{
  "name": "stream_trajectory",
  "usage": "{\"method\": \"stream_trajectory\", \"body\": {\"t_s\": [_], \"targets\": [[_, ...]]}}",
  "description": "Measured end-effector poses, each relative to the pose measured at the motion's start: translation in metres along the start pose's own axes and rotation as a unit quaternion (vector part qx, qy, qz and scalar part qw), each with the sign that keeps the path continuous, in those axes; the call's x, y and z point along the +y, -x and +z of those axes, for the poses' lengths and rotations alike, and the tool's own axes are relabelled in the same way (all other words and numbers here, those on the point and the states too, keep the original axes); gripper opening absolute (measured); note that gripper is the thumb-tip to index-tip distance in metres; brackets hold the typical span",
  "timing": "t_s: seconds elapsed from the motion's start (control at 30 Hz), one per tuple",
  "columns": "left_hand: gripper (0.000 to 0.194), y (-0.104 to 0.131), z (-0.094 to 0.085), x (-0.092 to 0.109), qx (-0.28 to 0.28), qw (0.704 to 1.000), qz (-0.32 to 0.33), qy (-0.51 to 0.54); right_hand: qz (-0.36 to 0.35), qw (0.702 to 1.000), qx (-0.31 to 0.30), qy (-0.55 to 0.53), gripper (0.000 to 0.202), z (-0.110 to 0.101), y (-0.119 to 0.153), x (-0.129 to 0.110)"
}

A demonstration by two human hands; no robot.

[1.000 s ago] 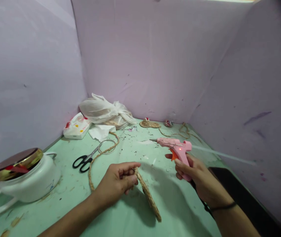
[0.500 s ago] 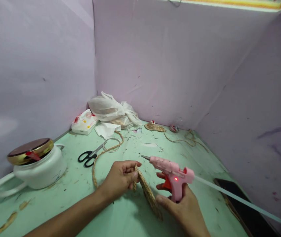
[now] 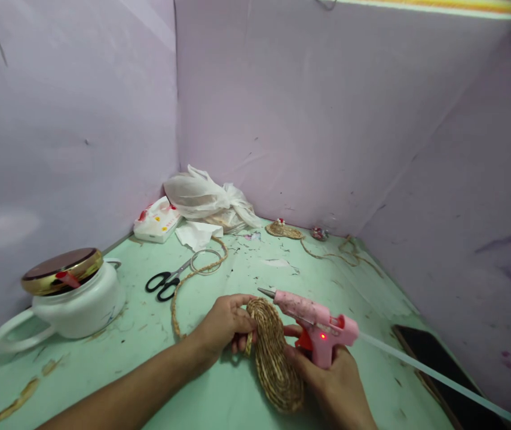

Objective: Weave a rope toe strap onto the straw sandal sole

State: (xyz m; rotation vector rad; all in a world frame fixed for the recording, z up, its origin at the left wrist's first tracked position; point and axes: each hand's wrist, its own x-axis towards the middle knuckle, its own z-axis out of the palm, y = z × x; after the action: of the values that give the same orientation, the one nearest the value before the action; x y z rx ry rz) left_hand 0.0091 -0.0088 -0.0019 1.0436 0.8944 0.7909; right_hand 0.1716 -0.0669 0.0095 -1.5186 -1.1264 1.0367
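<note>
- Pinches, with the left grip [image 3: 230, 325], the upper left edge of the long oval rope coil [image 3: 277, 358], with thumb and fingers closed on it, beside a short strand [image 3: 249, 343] hanging down there.
- Holds this coil tilted over the tabletop [image 3: 219, 394], with its flat wound side turned to the camera; cannot tell whether touching the tabletop at the lower end.
- Grasps, with the right grip [image 3: 327, 370], the handle of the pink glue gun [image 3: 309, 310], with fingers closed around it near the red-orange trigger [image 3: 303, 339].
- Has the right thumb at the right edge of the coil; cannot tell if pressing on it.
- Points the metal nozzle [image 3: 266, 292] to the left, just beside the top of the coil, with the red light [image 3: 323, 336] shining.
- Farther left: loose rope [image 3: 175, 310], lying partly across a thin ring [image 3: 192, 267], near black-handled scissors [image 3: 174, 277].
- At the back: a second flat rope piece [image 3: 287, 230].
- To the right: a dark flat device [image 3: 437, 349], partly under the glue stick [image 3: 389, 350].
</note>
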Motion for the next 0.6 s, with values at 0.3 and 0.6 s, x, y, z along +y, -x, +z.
{"method": "stream_trajectory", "body": {"t_s": [0.3,0.6], "targets": [[0.030,0.000,-0.005,0.001,0.049,0.998,0.023,-0.026,-0.123,0.991,-0.057,-0.019,0.041,-0.054,-0.007,0.001],[0.037,0.003,-0.002,0.005,0.057,0.997,0.036,-0.045,-0.144,0.985,-0.044,0.084,0.034,-0.090,0.006,0.030]]}}
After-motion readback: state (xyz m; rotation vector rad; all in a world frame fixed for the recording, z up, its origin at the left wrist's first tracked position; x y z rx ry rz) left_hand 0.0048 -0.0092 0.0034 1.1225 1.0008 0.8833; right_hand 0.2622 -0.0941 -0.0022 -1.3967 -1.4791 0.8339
